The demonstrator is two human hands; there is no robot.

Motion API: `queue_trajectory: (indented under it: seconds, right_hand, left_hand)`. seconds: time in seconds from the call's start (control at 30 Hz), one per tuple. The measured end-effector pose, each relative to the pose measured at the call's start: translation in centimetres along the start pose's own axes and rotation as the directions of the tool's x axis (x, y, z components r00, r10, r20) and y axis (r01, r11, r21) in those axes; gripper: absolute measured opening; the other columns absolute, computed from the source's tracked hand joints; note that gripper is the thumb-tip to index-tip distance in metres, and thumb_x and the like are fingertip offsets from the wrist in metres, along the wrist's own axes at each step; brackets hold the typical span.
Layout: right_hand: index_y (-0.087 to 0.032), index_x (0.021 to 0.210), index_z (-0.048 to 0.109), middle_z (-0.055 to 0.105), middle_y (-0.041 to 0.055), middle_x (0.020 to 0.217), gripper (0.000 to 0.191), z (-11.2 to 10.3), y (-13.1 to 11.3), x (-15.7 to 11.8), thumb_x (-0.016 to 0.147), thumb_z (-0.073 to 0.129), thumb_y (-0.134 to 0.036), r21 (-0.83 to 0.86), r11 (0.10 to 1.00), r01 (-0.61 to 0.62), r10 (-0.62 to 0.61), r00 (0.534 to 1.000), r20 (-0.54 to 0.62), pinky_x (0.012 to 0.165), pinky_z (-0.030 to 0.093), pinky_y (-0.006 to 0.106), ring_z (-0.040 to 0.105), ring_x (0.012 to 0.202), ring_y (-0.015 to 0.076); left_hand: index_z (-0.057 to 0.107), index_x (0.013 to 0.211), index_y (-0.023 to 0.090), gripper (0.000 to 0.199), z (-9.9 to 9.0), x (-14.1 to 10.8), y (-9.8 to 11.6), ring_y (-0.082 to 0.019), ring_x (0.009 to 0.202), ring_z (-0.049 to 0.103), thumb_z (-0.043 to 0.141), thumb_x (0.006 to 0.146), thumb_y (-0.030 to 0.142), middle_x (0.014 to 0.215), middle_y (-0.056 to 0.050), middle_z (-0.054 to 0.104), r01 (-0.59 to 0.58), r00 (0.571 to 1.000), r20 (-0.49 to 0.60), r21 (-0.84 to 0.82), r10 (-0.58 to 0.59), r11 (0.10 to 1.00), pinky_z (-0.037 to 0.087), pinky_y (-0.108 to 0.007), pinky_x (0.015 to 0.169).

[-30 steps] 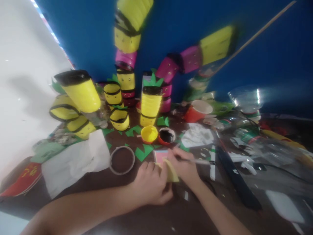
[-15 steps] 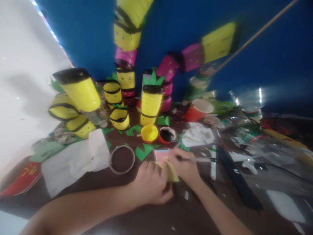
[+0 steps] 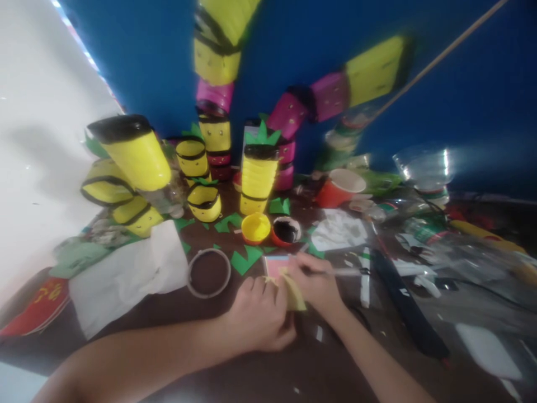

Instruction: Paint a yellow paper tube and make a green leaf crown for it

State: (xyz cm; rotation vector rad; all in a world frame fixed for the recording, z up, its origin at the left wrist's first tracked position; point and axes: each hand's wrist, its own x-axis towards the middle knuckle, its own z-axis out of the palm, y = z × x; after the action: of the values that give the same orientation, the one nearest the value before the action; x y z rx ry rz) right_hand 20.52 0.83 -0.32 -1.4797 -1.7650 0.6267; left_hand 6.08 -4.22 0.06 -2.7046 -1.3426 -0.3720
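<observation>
My left hand (image 3: 260, 313) is curled over a pale yellow sheet of paper (image 3: 297, 299), its fingers bent and holding the sheet down. My right hand (image 3: 316, 282), closed at the far side of the sheet, grips a slim pen-like tool (image 3: 342, 272) that points out to the right; its tip is hidden by the fingers. Under and behind the yellow sheet shows a pink paper (image 3: 276, 267) with a pale edge. Just beyond the hands stand a small cup of yellow paint (image 3: 255, 228) and a cup of black paint (image 3: 287, 231). Green zigzag paper cuttings (image 3: 246, 261) lie nearby.
Yellow bottle cups with black rims (image 3: 259, 176) stand behind. A clear ring-shaped piece (image 3: 208, 273) and white paper (image 3: 130, 280) lie left. Rightward are crumpled tissue (image 3: 339, 230), a red cup (image 3: 340, 188), a black flat iron-like tool (image 3: 409, 305) and clear plastic bottles (image 3: 428, 230).
The whole view has shifted very slightly. Both hands stay on the paper with hardly any visible movement.
</observation>
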Motion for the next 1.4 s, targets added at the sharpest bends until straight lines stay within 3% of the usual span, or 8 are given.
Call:
queue_trajectory:
  seconds: [0.83, 1.03, 1.4]
  right_hand:
    - [-0.019, 0.049, 0.027, 0.029, -0.0056, 0.046, 0.038, 0.01, -0.07, 0.01, 0.079, 0.047, -0.031, -0.015, 1.0, -0.02, 0.02, 1.0, 0.007, 0.045, 0.029, 0.021, 0.031, 0.046, 0.0076]
    - [-0.02, 0.049, 0.026, 0.025, -0.0059, 0.045, 0.038, -0.43, 0.0, -0.08, 0.079, 0.047, -0.029, 0.039, 0.994, -0.104, 0.108, 0.987, -0.121, 0.041, 0.025, 0.021, 0.027, 0.044, 0.0076]
    - [-0.02, 0.05, 0.026, 0.027, -0.0058, 0.045, 0.037, -0.19, 0.25, 0.01, 0.079, 0.046, -0.029, -0.009, 0.997, -0.077, 0.076, 0.995, -0.057, 0.042, 0.026, 0.021, 0.029, 0.044, 0.0078]
  left_hand:
    - [0.058, 0.108, 0.004, 0.051, -0.11, -0.03, 0.03, -0.021, 0.063, 0.054, 0.043, 0.073, 0.038, 0.07, -0.009, 0.06, -0.001, 1.0, 0.016, -0.023, 0.001, 1.0, 0.037, -0.034, 0.054]
    - [0.056, 0.11, 0.006, 0.05, -0.05, -0.09, 0.07, -0.022, 0.065, 0.055, 0.043, 0.074, 0.038, 0.072, -0.008, 0.061, 0.017, 0.998, 0.061, -0.025, -0.015, 1.0, 0.037, -0.035, 0.055]
    - [0.056, 0.109, 0.006, 0.05, 0.01, -0.13, -0.05, -0.022, 0.063, 0.055, 0.044, 0.074, 0.038, 0.07, -0.008, 0.06, 0.014, 0.999, 0.052, -0.029, -0.013, 0.999, 0.037, -0.035, 0.055]
